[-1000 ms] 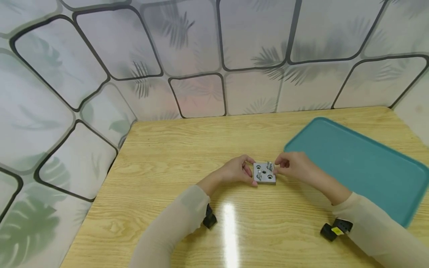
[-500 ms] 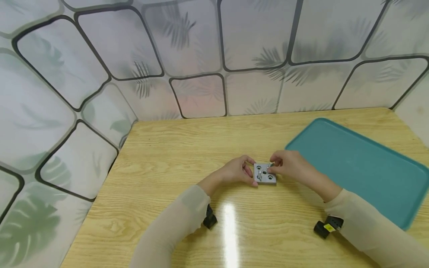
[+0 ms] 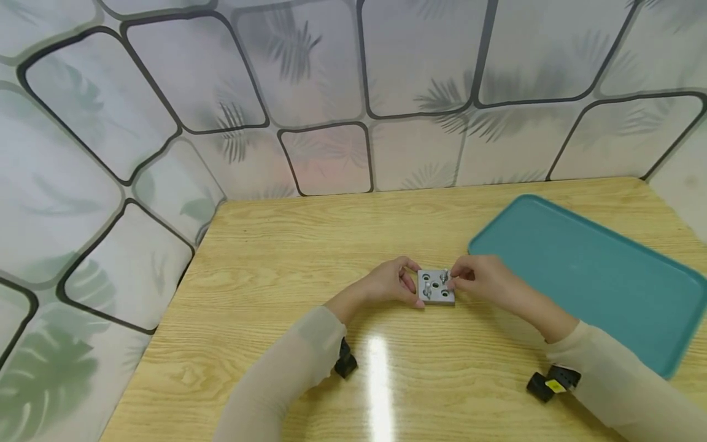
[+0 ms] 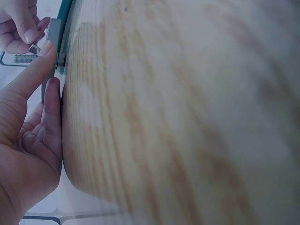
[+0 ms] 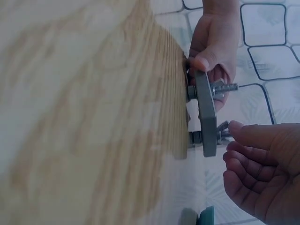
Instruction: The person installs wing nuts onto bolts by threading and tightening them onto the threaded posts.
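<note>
A small grey metal plate [image 3: 436, 299] with several round holes lies near the middle of the table. Two bolts pass up through it, their heads [image 5: 192, 92] under the plate, and each threaded end carries a wing nut. My left hand [image 3: 391, 282] grips the plate's left edge, thumb at the near corner and fingers at the far one. At the plate's right side, my right hand [image 3: 486, 277] has thumb and index finger at the far-right wing nut [image 5: 223, 125], its other fingers curled. The other wing nut [image 5: 217, 88] stands nearer my left hand, untouched.
A teal tray [image 3: 585, 270] lies at the right of the wooden table [image 3: 309, 245], behind my right forearm. A patterned curtain or wall covering [image 3: 420, 67] rises at the table's back edge. Both wrists wear black camera mounts [image 3: 554, 379].
My right hand moved left over the far-right wing nut, then drew back slightly right, fingertips still at it. My left hand and the plate stayed put.
</note>
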A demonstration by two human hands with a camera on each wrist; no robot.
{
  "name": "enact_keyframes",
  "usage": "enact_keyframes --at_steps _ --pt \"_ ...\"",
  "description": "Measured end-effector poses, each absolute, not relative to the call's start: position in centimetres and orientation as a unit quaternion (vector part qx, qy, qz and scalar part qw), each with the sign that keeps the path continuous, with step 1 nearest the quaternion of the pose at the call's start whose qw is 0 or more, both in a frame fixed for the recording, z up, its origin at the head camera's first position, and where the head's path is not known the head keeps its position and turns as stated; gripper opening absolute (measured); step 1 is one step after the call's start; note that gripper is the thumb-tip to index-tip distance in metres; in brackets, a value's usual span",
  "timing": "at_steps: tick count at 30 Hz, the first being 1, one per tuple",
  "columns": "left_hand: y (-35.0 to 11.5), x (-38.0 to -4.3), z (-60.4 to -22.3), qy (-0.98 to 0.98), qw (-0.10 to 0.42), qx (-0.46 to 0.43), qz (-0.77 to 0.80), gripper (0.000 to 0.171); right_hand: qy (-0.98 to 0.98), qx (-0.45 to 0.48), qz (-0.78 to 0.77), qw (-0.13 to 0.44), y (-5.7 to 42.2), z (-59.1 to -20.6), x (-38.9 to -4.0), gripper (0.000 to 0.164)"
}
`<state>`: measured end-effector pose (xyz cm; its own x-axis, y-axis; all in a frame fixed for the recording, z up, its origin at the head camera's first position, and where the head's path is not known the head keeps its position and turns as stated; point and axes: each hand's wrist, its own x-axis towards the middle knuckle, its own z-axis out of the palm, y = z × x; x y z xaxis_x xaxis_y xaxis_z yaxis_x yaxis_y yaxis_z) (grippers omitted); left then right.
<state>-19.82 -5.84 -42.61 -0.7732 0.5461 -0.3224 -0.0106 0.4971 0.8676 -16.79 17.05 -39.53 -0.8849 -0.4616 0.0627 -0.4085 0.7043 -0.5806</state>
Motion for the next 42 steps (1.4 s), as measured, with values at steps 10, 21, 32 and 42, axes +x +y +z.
enact_keyframes --at_steps 10,21,32,42 --pt "-5.8 -19.8 -42.4 0.816 0.296 0.164 0.469 0.070 0.934 -0.210 -0.287 0.048 16.8 -40.0 -17.9 0.029" --pt "-5.8 -19.9 -42.5 0.824 0.290 0.170 0.456 0.071 0.931 -0.213 -0.290 0.069 16.5 -39.4 -17.6 0.016" --pt "-5.8 -19.8 -42.4 0.820 0.294 0.165 0.463 0.071 0.924 -0.234 -0.301 0.042 17.1 -39.4 -16.9 0.007" --pt "-5.9 -19.8 -42.4 0.821 0.293 0.169 0.461 0.071 0.933 -0.211 -0.289 0.042 16.4 -40.1 -17.9 0.030"
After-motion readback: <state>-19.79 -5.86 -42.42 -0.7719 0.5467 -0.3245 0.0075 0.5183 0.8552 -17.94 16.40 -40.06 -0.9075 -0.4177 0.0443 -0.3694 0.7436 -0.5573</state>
